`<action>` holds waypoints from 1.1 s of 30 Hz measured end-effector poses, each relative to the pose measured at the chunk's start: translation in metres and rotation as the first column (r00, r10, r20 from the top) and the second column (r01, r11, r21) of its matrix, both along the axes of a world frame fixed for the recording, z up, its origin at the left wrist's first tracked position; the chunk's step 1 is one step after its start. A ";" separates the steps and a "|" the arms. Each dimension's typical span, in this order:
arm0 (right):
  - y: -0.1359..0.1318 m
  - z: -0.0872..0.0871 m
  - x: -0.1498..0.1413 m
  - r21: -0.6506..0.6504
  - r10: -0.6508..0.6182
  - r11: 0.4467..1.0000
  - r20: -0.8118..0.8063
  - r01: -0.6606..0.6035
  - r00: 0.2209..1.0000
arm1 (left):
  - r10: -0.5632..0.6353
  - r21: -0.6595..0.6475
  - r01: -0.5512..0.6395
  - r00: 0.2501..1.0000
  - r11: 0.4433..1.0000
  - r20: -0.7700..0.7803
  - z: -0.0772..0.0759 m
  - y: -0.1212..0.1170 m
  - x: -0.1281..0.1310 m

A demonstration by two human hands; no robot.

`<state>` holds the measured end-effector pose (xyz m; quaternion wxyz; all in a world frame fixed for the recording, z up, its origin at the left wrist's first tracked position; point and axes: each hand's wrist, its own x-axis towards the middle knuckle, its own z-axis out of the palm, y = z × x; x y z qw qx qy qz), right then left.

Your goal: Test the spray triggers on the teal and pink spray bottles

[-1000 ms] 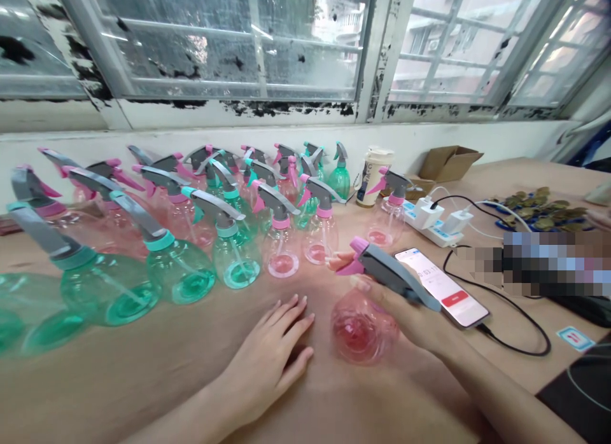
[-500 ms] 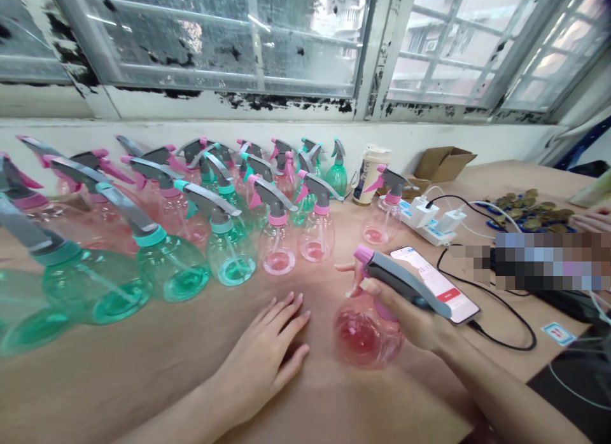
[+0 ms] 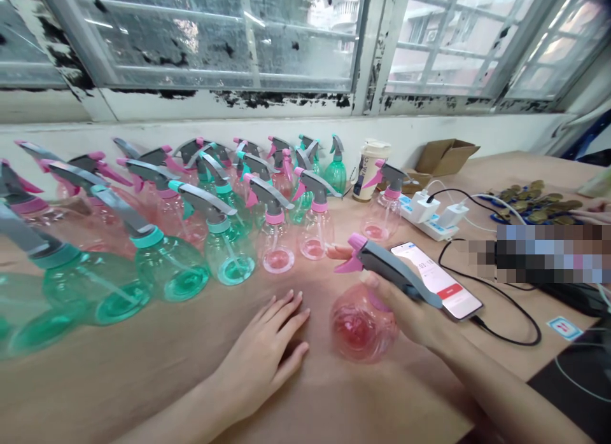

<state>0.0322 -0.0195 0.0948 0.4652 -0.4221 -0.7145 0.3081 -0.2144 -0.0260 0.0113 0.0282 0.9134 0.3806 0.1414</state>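
My right hand (image 3: 405, 310) is wrapped around the neck of a clear pink spray bottle (image 3: 360, 329) with a grey and pink trigger head. A finger reaches forward beside the pink trigger; the other fingers are mostly hidden behind the bottle. The bottle is tilted, its nozzle pointing left. Palm down on the brown tabletop (image 3: 157, 374), my left hand (image 3: 272, 348) lies flat with fingers spread, holding nothing, a short gap left of the bottle. Beyond the hands, a pink spray bottle (image 3: 317, 231) and a green spray bottle (image 3: 230, 250) stand upright among several others.
Several green and pink bottles crowd the left and back. A lone pink spray bottle (image 3: 382, 212) stands near a cup (image 3: 370, 173), a power strip (image 3: 427, 218) and a cardboard box (image 3: 446, 156). A plugged-in phone (image 3: 442, 282) lies right; medals (image 3: 534, 202) and another person's hand (image 3: 596, 212) are farther off.
The held spray bottle and my right hand have shifted slightly up and left. More of the pink trigger shows now. My left hand has stayed in place.
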 end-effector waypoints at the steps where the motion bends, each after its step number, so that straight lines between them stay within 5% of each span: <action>1: 0.000 0.000 0.000 -0.004 0.017 1.000 -0.015 -0.017 1.000 | -0.001 0.002 0.001 1.000 1.000 -0.004 0.000 0.000 0.000; 12: 0.002 0.001 -0.001 0.003 -0.032 0.999 0.045 0.032 0.998 | -0.001 -0.008 0.001 1.000 1.000 -0.009 0.001 -0.001 0.001; 21: 0.006 -0.015 0.005 -0.086 0.011 0.996 -0.090 -0.018 0.996 | -0.009 -0.012 0.009 1.000 1.000 0.000 0.001 -0.002 0.001; 27: 0.005 -0.004 0.004 -0.056 -0.041 0.998 0.047 0.043 0.998 | -0.008 -0.015 0.007 0.999 1.000 -0.040 0.003 -0.001 0.001; 33: 0.003 -0.002 0.002 -0.048 0.026 0.998 -0.015 -0.026 1.000 | -0.014 -0.021 0.013 0.999 1.000 -0.038 0.001 -0.002 0.002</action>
